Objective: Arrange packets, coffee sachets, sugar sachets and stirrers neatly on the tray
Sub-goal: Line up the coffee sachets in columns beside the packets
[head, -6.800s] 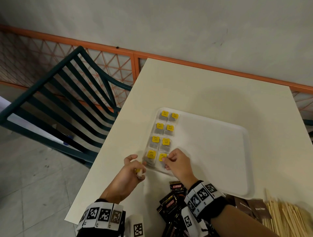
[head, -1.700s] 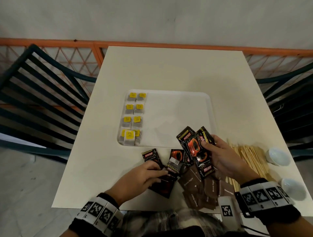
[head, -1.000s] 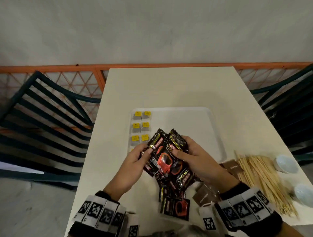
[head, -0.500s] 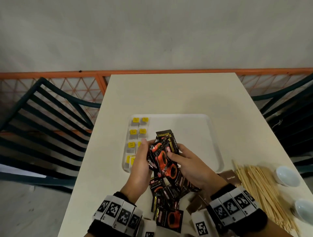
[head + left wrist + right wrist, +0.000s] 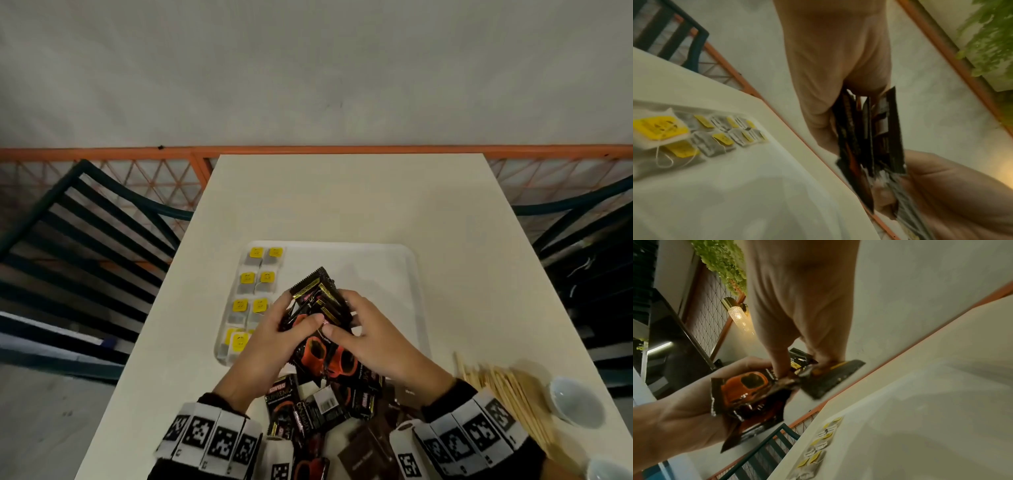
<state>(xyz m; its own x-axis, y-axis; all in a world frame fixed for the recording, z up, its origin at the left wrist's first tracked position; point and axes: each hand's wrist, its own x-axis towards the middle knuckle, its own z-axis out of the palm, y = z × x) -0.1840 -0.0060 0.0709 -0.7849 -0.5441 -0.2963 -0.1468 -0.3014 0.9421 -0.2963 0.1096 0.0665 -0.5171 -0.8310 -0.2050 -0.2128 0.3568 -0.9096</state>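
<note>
Coffee sachets now squared between both hands.

cream bench in front of me, white tray on it mid-near, loose coffee sachets and brown sugar sachets piled at near edge, wooden stirrers near right, two small white cups far right

Sachet stack count hidden; print blurred.
</note>
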